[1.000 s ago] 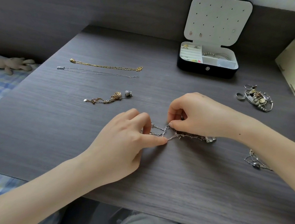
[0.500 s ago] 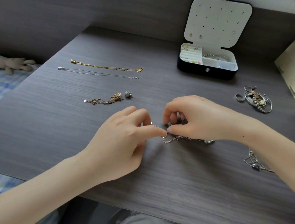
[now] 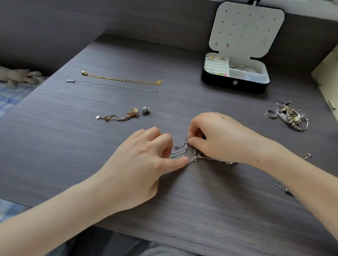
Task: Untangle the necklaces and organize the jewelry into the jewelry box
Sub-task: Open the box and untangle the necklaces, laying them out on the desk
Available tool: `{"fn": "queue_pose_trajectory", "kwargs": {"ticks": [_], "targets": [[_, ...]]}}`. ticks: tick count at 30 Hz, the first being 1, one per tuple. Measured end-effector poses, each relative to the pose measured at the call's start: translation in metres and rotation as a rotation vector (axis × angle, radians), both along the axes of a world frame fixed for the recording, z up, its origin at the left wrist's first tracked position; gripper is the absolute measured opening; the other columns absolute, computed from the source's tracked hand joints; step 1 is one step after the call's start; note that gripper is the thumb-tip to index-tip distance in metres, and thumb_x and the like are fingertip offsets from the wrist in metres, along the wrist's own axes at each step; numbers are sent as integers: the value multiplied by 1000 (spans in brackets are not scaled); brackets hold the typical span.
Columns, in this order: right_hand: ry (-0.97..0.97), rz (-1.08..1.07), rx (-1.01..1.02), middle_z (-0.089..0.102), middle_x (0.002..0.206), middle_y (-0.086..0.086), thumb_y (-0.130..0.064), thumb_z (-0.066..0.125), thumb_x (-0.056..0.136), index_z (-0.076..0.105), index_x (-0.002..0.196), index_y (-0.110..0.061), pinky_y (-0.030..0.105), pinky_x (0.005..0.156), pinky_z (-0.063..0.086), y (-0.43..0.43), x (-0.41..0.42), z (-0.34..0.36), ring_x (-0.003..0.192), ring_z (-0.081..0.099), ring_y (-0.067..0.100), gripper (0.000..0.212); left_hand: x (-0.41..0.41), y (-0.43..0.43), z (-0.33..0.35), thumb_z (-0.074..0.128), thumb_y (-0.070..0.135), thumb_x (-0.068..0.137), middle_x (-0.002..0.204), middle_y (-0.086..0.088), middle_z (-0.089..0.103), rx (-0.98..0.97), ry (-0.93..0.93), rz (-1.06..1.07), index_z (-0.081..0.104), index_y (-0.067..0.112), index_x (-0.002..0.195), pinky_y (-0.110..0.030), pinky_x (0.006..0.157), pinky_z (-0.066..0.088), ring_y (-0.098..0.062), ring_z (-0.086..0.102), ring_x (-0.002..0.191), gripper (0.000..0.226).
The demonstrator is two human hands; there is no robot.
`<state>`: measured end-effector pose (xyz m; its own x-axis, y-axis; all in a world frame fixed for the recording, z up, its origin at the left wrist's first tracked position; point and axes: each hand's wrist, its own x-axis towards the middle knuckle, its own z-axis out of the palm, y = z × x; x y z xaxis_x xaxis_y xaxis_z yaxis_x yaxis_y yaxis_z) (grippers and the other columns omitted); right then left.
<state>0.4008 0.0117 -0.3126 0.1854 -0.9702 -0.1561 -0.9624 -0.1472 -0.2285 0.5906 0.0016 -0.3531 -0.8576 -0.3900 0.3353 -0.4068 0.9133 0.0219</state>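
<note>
Since the tangled silver chains [image 3: 179,152] are lying thin, limp and light on the table [image 3: 64,146] between both hands, they are probably snagging easily; the loose strands beside the knot are looking safest to pinch. The left hand [image 3: 138,166] is pinching strands with curled fingers, and the right hand [image 3: 221,138] is pinching the opposite side. The jewelry box [image 3: 217,82] is standing open well behind.

Soft daylight from the upper right, faint shadows under the hands, wide-angle bending at slightly soft edges.
</note>
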Motion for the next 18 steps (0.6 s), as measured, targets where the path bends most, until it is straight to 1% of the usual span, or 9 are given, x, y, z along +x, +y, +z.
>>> {"fn": "queue_pose_trajectory", "kwargs": {"ticks": [3, 6, 9, 12, 15, 18], "targets": [[-28, -61, 25, 63, 99, 0, -21, 53, 93, 64, 91, -15, 30, 85, 41, -1, -1, 2, 100, 54, 19, 13, 2, 1, 0, 33, 8, 68, 82, -3, 57, 54, 24, 3, 73, 27, 101, -33, 53, 43, -23, 48, 66, 55], [-21, -112, 14, 64, 99, 2, -21, 52, 93, 66, 93, -10, 32, 86, 43, -1, -3, 3, 99, 55, 22, 17, 4, 4, 0, 35, 7, 69, 84, -2, 59, 85, 50, -5, 73, 28, 100, -31, 54, 44, -24, 49, 66, 53], [19, -139, -48, 65, 98, 6, -19, 49, 93, 65, 91, -9, 35, 86, 45, 0, -2, -1, 98, 56, 26, 19, 5, 8, 1, 35, 8, 70, 86, -2, 59, 91, 85, -7, 75, 27, 94, -30, 58, 44, -22, 49, 71, 50], [56, -181, -106, 62, 99, 9, -17, 47, 91, 62, 93, -7, 39, 84, 46, 0, -2, -6, 98, 56, 29, 19, 5, 10, 1, 34, 8, 69, 89, -4, 59, 95, 110, -7, 75, 27, 90, -32, 61, 44, -23, 49, 75, 50], [16, -154, -146, 59, 102, 4, -19, 48, 91, 56, 99, -14, 34, 85, 41, 1, -7, -9, 100, 52, 25, 12, 6, 10, 0, 35, 5, 68, 91, -3, 58, 101, 110, -6, 73, 26, 93, -31, 60, 42, -22, 48, 75, 51], [-81, -49, -180, 54, 95, -2, -20, 55, 89, 56, 102, -21, 26, 80, 33, 2, -11, -7, 94, 48, 19, 13, 8, 7, 1, 35, 3, 68, 90, -3, 57, 108, 137, 12, 70, 23, 96, -32, 60, 42, -21, 46, 74, 49]]}}
